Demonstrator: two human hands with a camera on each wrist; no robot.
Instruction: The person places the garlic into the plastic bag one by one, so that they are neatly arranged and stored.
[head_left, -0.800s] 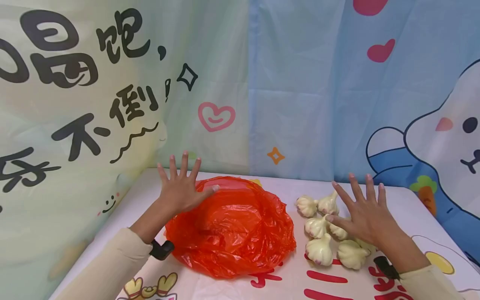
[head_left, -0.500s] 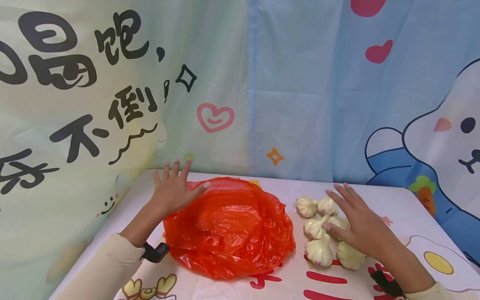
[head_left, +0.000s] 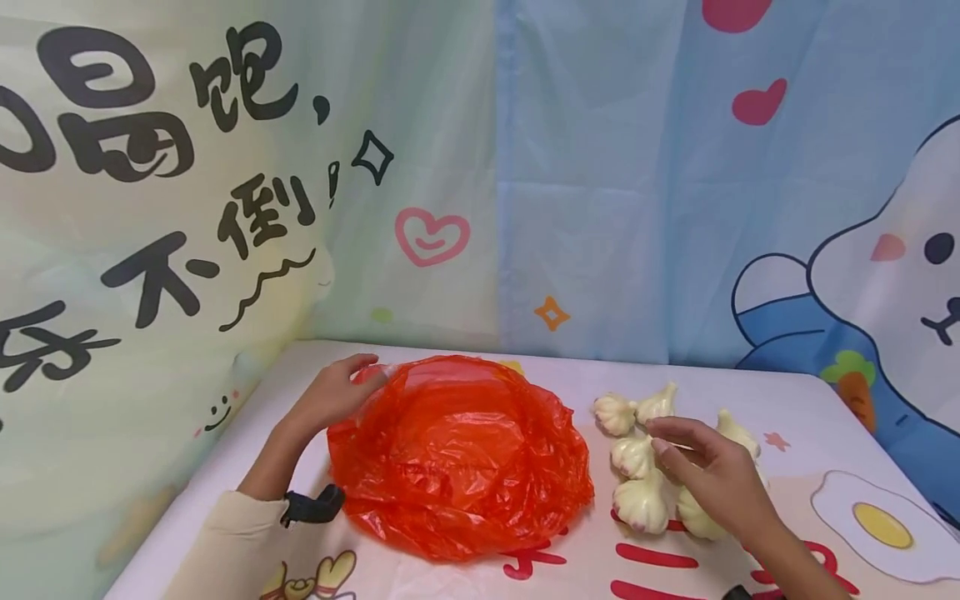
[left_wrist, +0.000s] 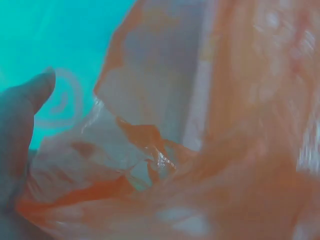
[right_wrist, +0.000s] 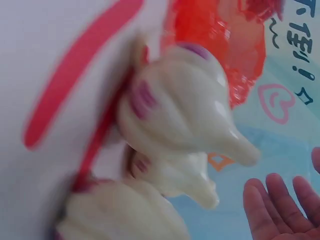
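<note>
A crumpled red plastic bag [head_left: 465, 467] lies on the table with its mouth spread. My left hand [head_left: 333, 396] is at the bag's left rim, fingers bent and thumb apart from them. In the left wrist view a single digit [left_wrist: 37, 95] shows beside the thin plastic [left_wrist: 240, 190]; the other fingers are hidden. To the right lie several garlic bulbs [head_left: 640, 502]. Over them my right hand [head_left: 716, 479] reaches, its fingers slightly bent, covering part of the group. The right wrist view has these fingers [right_wrist: 267, 212] apart from the nearest bulb [right_wrist: 175, 105].
A pale printed cloth covers the white table, with red strokes [head_left: 656, 556] and a fried-egg print [head_left: 862, 525]. A patterned curtain [head_left: 585, 208] hangs behind the table and along its left side.
Both hands were spread flat above the things. My left hand has lowered to the bag's rim, fingers bending. The right hand has moved left and down over the garlic, fingers drawing together.
</note>
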